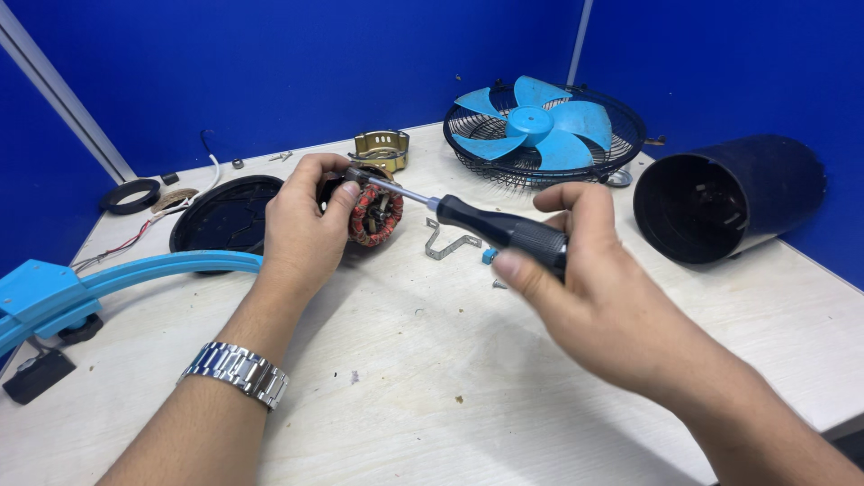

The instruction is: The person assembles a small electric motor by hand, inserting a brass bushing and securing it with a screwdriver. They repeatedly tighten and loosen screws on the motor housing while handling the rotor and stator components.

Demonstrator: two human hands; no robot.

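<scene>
**Two hands, one motor, a bench of fan parts**

Wristwatch [236,370] first: a steel band sits on the left forearm, nearest the lens. Above it the left hand [301,225] curls tight around a small motor [373,214] with copper windings, held just above the table [432,396], thumb pressed against its near face. The right hand [585,288] is closed around the black handle of a screwdriver [486,225], fingers wrapped and thumb laid along the grip; the steel shaft runs left and its tip meets the top of the motor.

Beneath the shaft lie a bent metal bracket [447,241], a small blue piece [489,256] and a screw [498,284]. Behind the motor stands a brass-coloured bracket [382,148]. A wire grille [540,153] carrying a blue fan blade [538,121] rests at the far edge, and a dark cylindrical housing [724,202] lies on its side to the right, open end facing the camera. A black round cover [220,216] lies left of the hand, a curved blue arm [135,270] crossing in front of it. A black ring [130,195] and loose wires [135,238] sit farther left.

Pale, scuffed wood grain covers the table, and blue partition walls [315,63] close in behind.
</scene>
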